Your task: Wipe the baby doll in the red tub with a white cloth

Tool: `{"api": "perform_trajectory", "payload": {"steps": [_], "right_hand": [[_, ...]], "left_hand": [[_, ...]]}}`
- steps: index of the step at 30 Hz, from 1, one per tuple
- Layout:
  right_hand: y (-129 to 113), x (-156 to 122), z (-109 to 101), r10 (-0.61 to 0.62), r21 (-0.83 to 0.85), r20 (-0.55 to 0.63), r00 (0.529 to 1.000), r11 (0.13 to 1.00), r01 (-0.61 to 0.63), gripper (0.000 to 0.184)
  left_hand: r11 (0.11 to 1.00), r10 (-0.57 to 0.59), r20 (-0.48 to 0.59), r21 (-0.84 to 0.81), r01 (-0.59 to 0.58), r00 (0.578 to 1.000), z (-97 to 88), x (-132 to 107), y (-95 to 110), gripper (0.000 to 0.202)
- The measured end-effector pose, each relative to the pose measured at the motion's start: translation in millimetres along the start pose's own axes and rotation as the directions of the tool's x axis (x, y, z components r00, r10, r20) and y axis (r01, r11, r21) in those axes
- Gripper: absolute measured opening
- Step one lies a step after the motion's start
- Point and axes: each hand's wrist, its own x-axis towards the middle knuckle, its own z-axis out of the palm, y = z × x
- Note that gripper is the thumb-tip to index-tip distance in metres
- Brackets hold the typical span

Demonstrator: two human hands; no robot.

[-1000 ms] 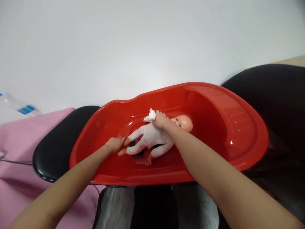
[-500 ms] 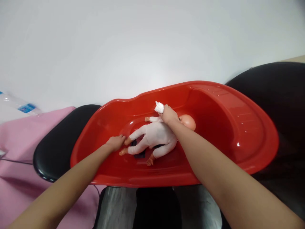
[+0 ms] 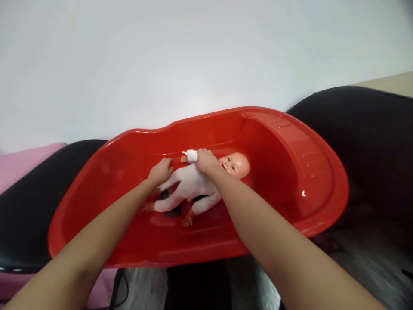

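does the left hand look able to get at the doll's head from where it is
Probably yes. The left hand rests on the doll's hip and thigh, but the right hand, holding a white cloth at the shoulder, sits between it and the head; it would need to go around.

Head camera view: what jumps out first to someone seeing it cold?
A big red tub fills the middle, set across black cushions. Inside lies a baby doll in a white suit, head to the right. The right hand presses a white cloth by the doll's shoulder; the left hand rests on its leg.
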Motion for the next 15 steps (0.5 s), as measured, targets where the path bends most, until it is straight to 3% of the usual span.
{"api": "perform_trajectory", "payload": {"steps": [4,7,11,15], "right_hand": [[5,7,11,0.057,0.028,0.048,0.997,0.998,-0.058,0.027],[6,12,10,0.143,0.082,0.024,0.990,0.986,-0.144,0.033],[6,13,9,0.140,0.100,0.023,0.990,0.985,-0.141,0.031],[6,10,11,0.130,0.081,0.039,0.991,0.988,-0.133,0.032]], "left_hand": [[0.987,0.154,-0.009,-0.053,-0.155,0.988,25.8,45,40,0.052],[0.975,0.221,0.030,-0.008,-0.221,0.975,38.5,63,52,0.057],[0.987,0.161,0.019,0.020,-0.161,0.987,41.1,67,50,0.051],[0.984,0.176,0.039,-0.041,-0.174,0.984,23.7,50,45,0.046]]}}
